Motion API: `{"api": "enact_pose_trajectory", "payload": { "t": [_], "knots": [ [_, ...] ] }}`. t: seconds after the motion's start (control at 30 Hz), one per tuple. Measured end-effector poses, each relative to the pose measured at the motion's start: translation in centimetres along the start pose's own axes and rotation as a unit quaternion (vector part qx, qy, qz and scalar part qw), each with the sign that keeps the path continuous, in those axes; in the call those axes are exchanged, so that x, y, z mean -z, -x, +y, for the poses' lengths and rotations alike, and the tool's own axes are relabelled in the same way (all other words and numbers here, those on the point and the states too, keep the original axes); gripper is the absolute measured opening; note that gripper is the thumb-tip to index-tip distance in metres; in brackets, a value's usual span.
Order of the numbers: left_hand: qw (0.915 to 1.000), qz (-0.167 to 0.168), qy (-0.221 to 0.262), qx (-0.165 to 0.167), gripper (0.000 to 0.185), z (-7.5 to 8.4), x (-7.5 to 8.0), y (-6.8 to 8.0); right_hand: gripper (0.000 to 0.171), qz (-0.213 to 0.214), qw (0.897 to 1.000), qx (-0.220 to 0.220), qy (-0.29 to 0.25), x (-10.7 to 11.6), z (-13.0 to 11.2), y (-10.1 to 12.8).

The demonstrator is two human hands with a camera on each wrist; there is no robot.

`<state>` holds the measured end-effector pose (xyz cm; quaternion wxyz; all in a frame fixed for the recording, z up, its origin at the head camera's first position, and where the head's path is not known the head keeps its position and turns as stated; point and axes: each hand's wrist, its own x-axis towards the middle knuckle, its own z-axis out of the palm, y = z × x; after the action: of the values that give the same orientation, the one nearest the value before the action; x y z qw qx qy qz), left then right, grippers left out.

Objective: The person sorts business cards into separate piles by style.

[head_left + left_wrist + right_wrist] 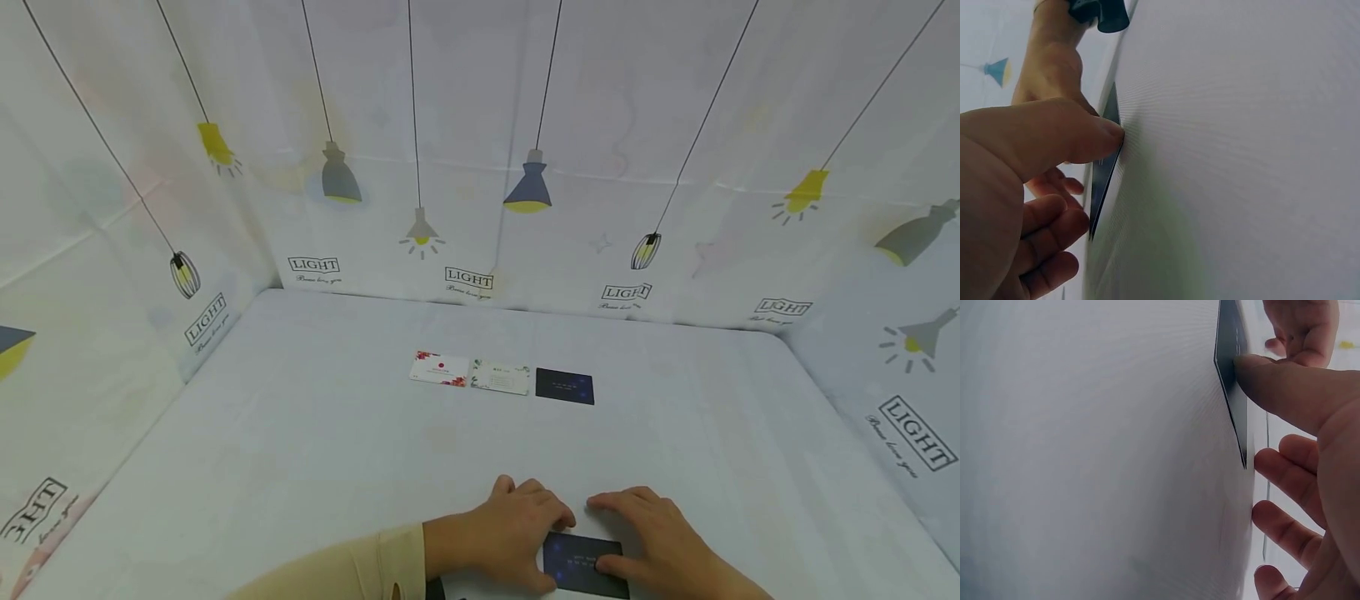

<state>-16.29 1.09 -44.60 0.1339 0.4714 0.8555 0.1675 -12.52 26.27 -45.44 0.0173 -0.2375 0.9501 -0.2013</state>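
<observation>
A dark business card [581,562] with blue spots and small light print lies on the white table near its front edge. My left hand [513,533] holds the card's left side, thumb at the near corner and curled fingers at the far corner. From the right, my right hand [663,542] rests its thumb on the card's face while its fingers spread past the far edge. In the left wrist view, the left thumb [1094,134] lies against the card's edge. The right thumb [1266,375] overlaps the dark card in the right wrist view.
Farther back on the white table [337,442] three cards lie in a row: a white card with red flowers [438,369], a white card with green leaves [498,377] and another dark card [564,387]. Lamp-printed cloth [465,125] encloses the back and sides.
</observation>
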Motion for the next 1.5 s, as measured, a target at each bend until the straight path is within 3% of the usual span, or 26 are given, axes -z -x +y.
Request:
{"api": "enact_pose_trajectory", "payload": {
  "t": [0.27,0.43,0.7,1.0,1.5],
  "knots": [
    [0.9999,-0.006,0.012,0.005,0.051,-0.3,-0.2,-0.3,0.061,-0.022,1.0,-0.019,-0.012,0.1,-0.2,-0.1],
    [0.999,-0.006,0.043,0.011,0.047,-0.5,-0.1,-0.3,0.069,-0.045,0.999,-0.027,-0.012,0.2,-0.5,0.0],
    [0.9988,0.008,0.046,0.016,0.05,-0.7,0.4,-0.3,0.075,-0.081,0.993,-0.077,-0.024,0.4,-1.3,-0.2],
    [0.999,0.003,0.028,0.034,0.052,-0.5,0.5,-0.5,0.058,-0.076,0.997,-0.026,-0.024,0.5,-1.0,-0.1],
    [0.9985,0.016,0.046,0.027,0.05,-0.8,0.7,-0.5,0.064,-0.065,0.997,-0.033,-0.015,0.5,-1.1,0.1]
  ]
}}
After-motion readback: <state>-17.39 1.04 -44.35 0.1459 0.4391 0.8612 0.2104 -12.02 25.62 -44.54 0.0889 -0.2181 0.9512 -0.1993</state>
